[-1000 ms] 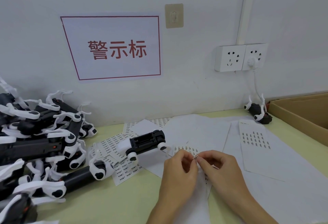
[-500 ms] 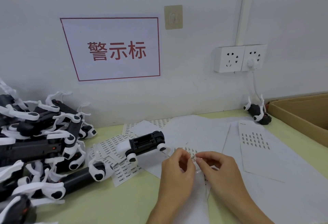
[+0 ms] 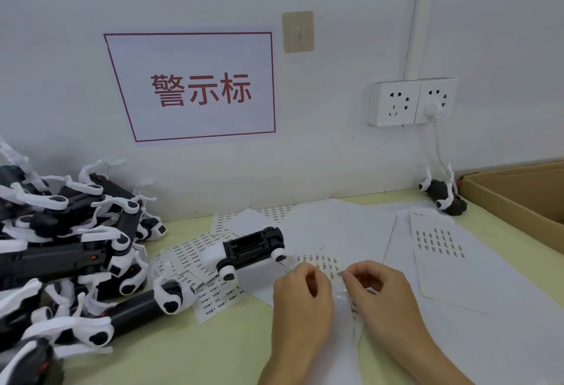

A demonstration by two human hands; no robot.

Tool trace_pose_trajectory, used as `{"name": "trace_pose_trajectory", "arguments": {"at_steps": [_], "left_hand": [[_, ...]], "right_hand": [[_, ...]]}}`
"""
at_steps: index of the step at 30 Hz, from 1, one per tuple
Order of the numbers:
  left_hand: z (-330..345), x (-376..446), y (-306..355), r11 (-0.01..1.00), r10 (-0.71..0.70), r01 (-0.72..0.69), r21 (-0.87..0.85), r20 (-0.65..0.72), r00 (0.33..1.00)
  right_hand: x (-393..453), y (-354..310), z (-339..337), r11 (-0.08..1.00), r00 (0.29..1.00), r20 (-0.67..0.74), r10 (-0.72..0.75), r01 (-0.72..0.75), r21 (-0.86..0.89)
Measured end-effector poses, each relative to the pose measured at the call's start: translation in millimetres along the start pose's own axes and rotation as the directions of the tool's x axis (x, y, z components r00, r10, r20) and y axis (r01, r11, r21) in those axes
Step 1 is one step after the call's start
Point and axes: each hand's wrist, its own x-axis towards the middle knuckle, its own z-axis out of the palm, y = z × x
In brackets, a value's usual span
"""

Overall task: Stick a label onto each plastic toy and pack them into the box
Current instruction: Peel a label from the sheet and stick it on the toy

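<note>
Both hands, left hand (image 3: 300, 299) and right hand (image 3: 381, 296), pinched on label sheet (image 3: 320, 262); cardboard box (image 3: 515, 201) contents unseen.

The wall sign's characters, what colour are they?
Red, on the white wall sign, clear in the head view.

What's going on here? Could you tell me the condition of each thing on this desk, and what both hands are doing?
Left hand: pinching the label sheet.
Right hand: pinching the same sheet's edge.
Label sheet: lifted, partly used.
Toy with open battery bay: lying alone on the papers.
Toy pile: heaped, left side.
Lone toy: beside the box.
Cardboard box: open.
Wall socket: plug inserted.
</note>
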Motion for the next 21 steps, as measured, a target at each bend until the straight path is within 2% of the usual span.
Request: {"name": "trace_pose_trajectory", "arguments": {"at_steps": [2, 5, 7, 8, 10, 12, 14, 16, 21], "left_hand": [[-1, -3, 3, 0.993, 0.107, -0.101, 0.058, -0.102, 0.989], [-7, -7, 10, 0.916, 0.388, -0.341, 0.213, -0.243, 0.889], [-14, -3, 15, 0.858, 0.492, -0.409, 0.311, -0.265, 0.829], [-20, 2, 16, 0.837, 0.504, -0.394, 0.379, -0.254, 0.826], [-33, 15, 16, 0.789, 0.428, -0.266, 0.553, -0.185, 0.885], [-52, 28, 12, 0.698, 0.228, -0.099, 0.709, -0.089, 0.970], [-70, 40, 4, 0.652, 0.060, -0.001, 0.758, -0.051, 0.997], [-83, 46, -5, 0.668, -0.037, 0.061, 0.742, -0.048, 0.998], [-95, 48, -6, 0.666, 0.029, 0.054, 0.744, -0.098, 0.995]], "right_hand": [[-1, 0, 0, 1.000, 1.000, 0.007, -0.003, 0.003, -0.003], [-2, 0, -1, 1.000, 1.000, 0.017, -0.008, 0.008, -0.022], [-2, 1, -1, 1.000, 1.000, 0.015, 0.006, -0.005, -0.030], [-2, 1, -2, 0.999, 1.000, 0.015, 0.014, -0.014, -0.031], [-2, 2, -2, 0.999, 0.999, 0.023, 0.031, -0.030, -0.034], [-2, 3, -2, 0.998, 0.999, 0.029, 0.044, -0.042, -0.038], [-1, 3, -2, 0.998, 0.998, 0.029, 0.052, -0.051, -0.033], [-1, 4, -2, 0.998, 0.998, 0.033, 0.051, -0.050, -0.033], [-1, 3, -2, 0.999, 0.999, 0.029, 0.034, -0.034, -0.020]]}}
